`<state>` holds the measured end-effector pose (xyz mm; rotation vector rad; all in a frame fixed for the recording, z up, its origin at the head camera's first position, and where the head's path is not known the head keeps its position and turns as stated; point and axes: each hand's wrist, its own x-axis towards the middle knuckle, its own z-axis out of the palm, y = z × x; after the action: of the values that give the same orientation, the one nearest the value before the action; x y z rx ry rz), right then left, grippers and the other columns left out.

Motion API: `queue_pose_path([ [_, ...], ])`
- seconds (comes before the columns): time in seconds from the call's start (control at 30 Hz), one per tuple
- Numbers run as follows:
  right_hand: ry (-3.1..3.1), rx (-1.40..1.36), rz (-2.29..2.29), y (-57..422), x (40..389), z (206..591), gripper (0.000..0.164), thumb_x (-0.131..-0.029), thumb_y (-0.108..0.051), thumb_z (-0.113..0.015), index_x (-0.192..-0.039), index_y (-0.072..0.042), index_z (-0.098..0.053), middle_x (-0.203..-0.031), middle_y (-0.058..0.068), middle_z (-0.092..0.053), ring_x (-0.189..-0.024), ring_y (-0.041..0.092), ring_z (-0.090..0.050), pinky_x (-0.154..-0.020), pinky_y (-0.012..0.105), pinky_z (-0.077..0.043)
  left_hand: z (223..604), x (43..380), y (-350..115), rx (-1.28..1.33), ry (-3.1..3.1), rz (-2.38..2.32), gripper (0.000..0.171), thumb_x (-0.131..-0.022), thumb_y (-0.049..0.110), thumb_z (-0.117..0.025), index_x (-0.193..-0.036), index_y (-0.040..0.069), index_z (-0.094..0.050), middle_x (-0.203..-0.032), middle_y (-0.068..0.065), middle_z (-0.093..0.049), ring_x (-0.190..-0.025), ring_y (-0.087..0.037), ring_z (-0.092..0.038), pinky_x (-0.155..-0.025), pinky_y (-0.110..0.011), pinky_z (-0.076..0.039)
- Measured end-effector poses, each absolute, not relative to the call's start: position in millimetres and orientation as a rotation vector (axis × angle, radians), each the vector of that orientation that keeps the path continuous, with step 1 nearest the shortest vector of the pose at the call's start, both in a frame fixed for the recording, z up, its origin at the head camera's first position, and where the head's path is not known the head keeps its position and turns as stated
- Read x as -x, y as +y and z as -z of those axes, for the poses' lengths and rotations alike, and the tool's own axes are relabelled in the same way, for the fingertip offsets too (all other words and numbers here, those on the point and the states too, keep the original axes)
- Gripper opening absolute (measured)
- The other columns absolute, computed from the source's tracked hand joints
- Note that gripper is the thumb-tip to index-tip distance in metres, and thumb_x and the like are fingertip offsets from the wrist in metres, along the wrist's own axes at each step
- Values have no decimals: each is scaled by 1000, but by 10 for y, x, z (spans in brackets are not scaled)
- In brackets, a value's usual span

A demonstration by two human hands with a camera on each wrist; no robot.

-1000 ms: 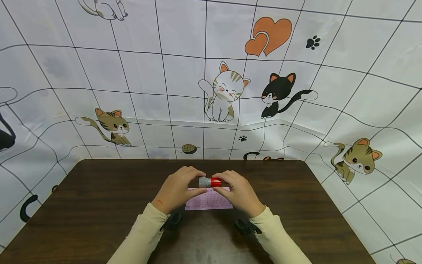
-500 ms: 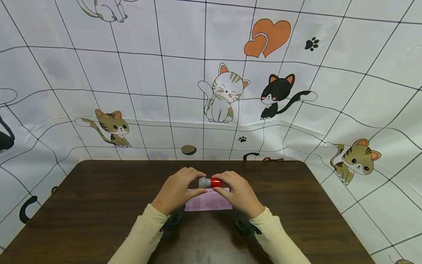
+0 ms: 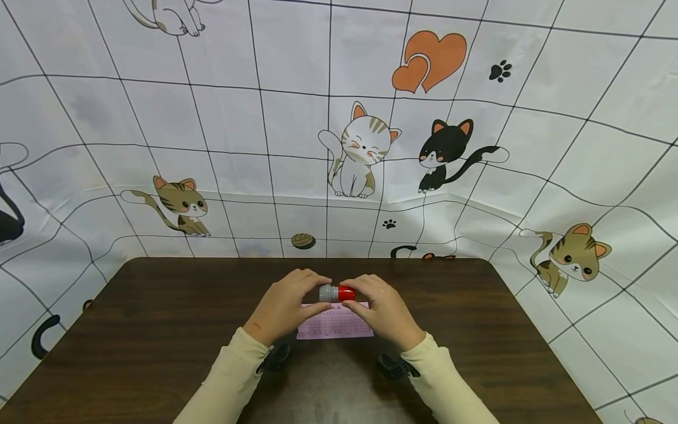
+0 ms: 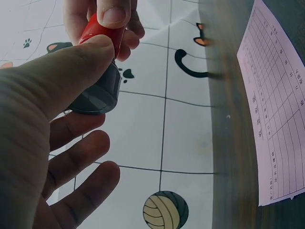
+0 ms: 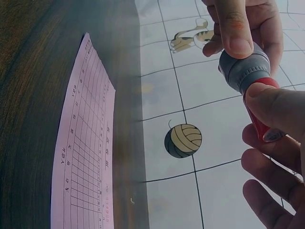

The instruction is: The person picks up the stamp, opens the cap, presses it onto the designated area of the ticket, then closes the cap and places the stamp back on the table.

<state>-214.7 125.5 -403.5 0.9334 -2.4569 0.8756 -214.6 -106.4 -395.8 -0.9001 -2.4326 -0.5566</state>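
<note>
Both hands hold a small red-and-grey stamp (image 3: 333,293) lying sideways between them, above a pink printed form (image 3: 335,325). My left hand (image 3: 286,303) pinches its grey cap (image 5: 245,71) between thumb and fingers. At the other end, the thumb and fingers of my right hand (image 3: 386,306) grip the red handle (image 5: 252,112). Cap and handle are joined in line. In the wrist views, the other fingers of each hand spread loosely below the stamp. The form lies flat on the table, its top edge partly covered by the hands in the head view.
The dark wooden table (image 3: 175,341) extends to both sides of the arms. Behind its far edge hangs a white sheet (image 3: 296,129) with black grid lines and cartoon cats. Dark wrist devices (image 3: 394,365) sit under the sleeves.
</note>
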Motion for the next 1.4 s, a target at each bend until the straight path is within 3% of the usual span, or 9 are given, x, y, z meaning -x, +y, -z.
queue_pose_path([
  [0.27,-2454,-941,-851,1250,2151,4025,28,-83,-24,-74,-110,-22,-66,-102,-14,-62,-94,3,-54,-74,23,-50,3955,2145,-1076,882,-2444,560,45,-77,49,-74,-112,22,-65,-102,11,-62,-99,-8,-56,-84,-27,-52],
  [0.5,-2449,-944,-861,1253,2153,4026,30,-83,-24,-74,-112,-23,-66,-101,-15,-62,-88,3,-52,-69,22,-49,3952,2137,-1061,887,-2453,550,44,-78,43,-76,-116,21,-65,-106,9,-63,-100,-8,-58,-86,-28,-52],
  [0.87,-2435,-946,-839,1252,2152,4056,30,-83,-25,-75,-111,-22,-66,-101,-14,-62,-90,3,-53,-71,23,-50,3965,2135,-1075,889,-2450,557,45,-78,45,-75,-115,21,-65,-107,7,-63,-100,-10,-58,-85,-30,-53],
  [1.07,-2429,-962,-864,1249,2153,4035,29,-83,-25,-74,-111,-23,-65,-100,-16,-61,-83,3,-51,-66,22,-48,3970,2133,-1083,892,-2452,547,44,-79,46,-74,-115,22,-64,-107,7,-64,-101,-9,-58,-85,-29,-52],
  [1.4,-2457,-933,-856,1259,2141,4051,31,-83,-24,-75,-113,-21,-65,-102,-13,-62,-89,4,-53,-69,22,-50,3985,2140,-1074,877,-2456,544,44,-79,43,-75,-116,22,-63,-108,9,-62,-100,-7,-58,-87,-27,-51],
])
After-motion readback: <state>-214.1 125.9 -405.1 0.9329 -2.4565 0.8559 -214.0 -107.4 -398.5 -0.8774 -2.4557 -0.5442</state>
